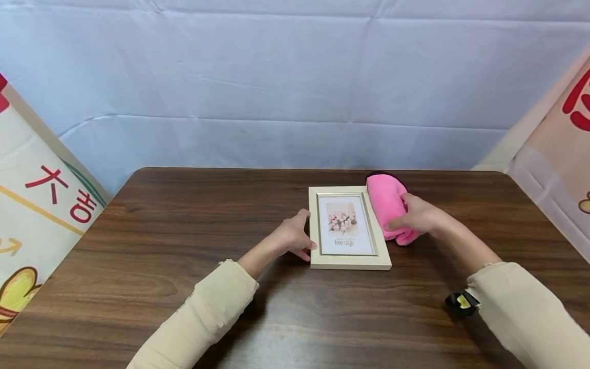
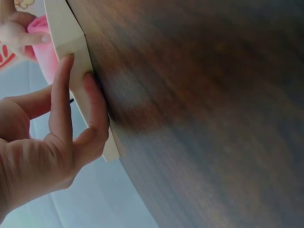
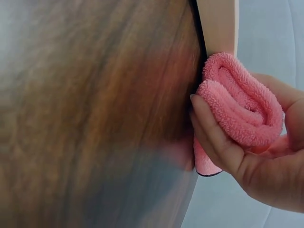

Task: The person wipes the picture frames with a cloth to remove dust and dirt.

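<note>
A cream picture frame [image 1: 344, 261] lies face up on the table, with a flower print and the words "free style" behind its pane. My left hand [image 1: 292, 236] holds its left edge, the fingertips [image 2: 89, 78] set against the side wall in the left wrist view. Along the frame's right side is a folded pink plush cloth [image 1: 383, 197] with dark edging. My right hand [image 1: 417, 215] grips this cloth, thumb and fingers on either side of its rolled folds [image 3: 247, 118]. The cloth meets the frame's side in the right wrist view.
The dark wood-grain table [image 1: 161, 246] extends around both arms. Behind it hangs a pale creased sheet [image 1: 258, 87], and printed cloths [image 1: 41, 215] hang at both sides. A small black device [image 1: 462, 303] sits at the right sleeve's cuff.
</note>
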The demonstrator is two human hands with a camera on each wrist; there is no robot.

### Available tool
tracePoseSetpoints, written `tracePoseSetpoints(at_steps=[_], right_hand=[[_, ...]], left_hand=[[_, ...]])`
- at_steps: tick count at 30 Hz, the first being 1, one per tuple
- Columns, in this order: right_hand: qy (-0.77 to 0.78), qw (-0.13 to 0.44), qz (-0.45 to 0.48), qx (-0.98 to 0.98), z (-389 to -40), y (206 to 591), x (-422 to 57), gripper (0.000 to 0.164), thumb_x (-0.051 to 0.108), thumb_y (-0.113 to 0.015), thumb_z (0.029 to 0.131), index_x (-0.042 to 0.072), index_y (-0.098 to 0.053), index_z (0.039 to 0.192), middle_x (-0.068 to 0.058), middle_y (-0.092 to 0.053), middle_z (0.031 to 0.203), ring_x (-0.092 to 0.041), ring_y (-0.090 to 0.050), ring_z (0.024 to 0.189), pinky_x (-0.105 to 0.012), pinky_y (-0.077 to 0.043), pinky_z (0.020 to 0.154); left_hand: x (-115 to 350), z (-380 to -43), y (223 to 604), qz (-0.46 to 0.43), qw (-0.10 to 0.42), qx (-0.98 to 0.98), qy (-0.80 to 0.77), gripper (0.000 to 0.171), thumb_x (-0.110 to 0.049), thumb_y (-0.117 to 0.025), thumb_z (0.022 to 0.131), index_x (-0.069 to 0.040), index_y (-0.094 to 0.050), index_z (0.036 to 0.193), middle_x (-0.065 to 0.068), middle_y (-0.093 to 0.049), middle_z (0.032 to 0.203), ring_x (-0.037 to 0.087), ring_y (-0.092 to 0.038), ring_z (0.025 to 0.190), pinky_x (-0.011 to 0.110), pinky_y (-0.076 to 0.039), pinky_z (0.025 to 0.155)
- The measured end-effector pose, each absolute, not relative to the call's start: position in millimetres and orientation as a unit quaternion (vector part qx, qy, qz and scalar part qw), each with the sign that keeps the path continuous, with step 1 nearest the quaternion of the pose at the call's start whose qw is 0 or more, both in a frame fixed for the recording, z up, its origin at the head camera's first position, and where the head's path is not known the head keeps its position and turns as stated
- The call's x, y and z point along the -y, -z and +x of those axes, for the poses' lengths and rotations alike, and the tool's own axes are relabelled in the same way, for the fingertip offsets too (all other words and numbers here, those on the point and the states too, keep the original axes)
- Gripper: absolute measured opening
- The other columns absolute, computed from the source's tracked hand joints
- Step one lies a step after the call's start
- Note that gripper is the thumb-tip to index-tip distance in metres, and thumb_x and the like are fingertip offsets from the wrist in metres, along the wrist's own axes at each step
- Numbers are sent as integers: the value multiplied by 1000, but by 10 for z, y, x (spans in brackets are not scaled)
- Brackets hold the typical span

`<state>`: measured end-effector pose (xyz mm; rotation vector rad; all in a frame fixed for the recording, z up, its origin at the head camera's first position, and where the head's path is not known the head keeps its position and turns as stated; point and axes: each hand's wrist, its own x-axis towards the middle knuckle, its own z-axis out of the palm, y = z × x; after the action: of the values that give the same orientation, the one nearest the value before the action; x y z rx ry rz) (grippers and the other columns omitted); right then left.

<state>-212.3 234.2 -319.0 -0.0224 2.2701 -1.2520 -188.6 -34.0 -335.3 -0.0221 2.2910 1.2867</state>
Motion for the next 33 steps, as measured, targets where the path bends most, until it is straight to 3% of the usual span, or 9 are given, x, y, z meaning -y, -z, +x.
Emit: tracePoseSetpoints(at_steps=[5, 10, 17, 21, 33], right_hand=[[475, 271, -15, -837, -2076, 3203, -2372, 101, 7, -66, 82, -9, 17, 137, -23, -54, 90, -25, -64, 64, -41, -56, 63], [487, 265, -23, -832, -1998, 3215, -2385, 92, 5, -65, 81, -10, 6, 137, -19, -58, 84, -26, -64, 66, -42, -56, 63], [483, 270, -23, -833, -1828, 3200, -2372, 98, 8, -66, 81, -10, 12, 138, -22, -52, 94, -26, -64, 68, -41, -56, 63], [483, 266, -18, -834, -1699, 3206, -2359, 97, 7, -67, 80, -11, 9, 138, -24, -49, 97, -27, -64, 67, -42, -56, 62], [468, 250, 0, -847, -1501, 3212, -2338, 101, 8, -69, 79, -10, 10, 139, -25, -51, 98, -28, -65, 65, -40, -56, 60]], left_hand=[[329, -1886, 3354, -7, 257, -842, -474, 77, 14, -64, 76, -9, -27, 140, 30, -32, 133, 23, -61, 54, 29, -55, 50], [324, -1884, 3355, -4, 261, -840, -475, 79, 15, -63, 76, -9, -25, 141, 29, -29, 136, 23, -60, 57, 29, -55, 51], [331, -1879, 3363, -2, 246, -841, -482, 76, 15, -64, 75, -7, -28, 138, 30, -35, 130, 24, -61, 53, 30, -55, 49], [337, -1874, 3368, -1, 243, -841, -483, 75, 15, -64, 75, -6, -29, 137, 30, -38, 126, 23, -61, 51, 30, -55, 48], [328, -1883, 3380, -4, 244, -843, -479, 76, 16, -64, 75, -7, -29, 138, 31, -35, 129, 23, -60, 51, 29, -55, 48]])
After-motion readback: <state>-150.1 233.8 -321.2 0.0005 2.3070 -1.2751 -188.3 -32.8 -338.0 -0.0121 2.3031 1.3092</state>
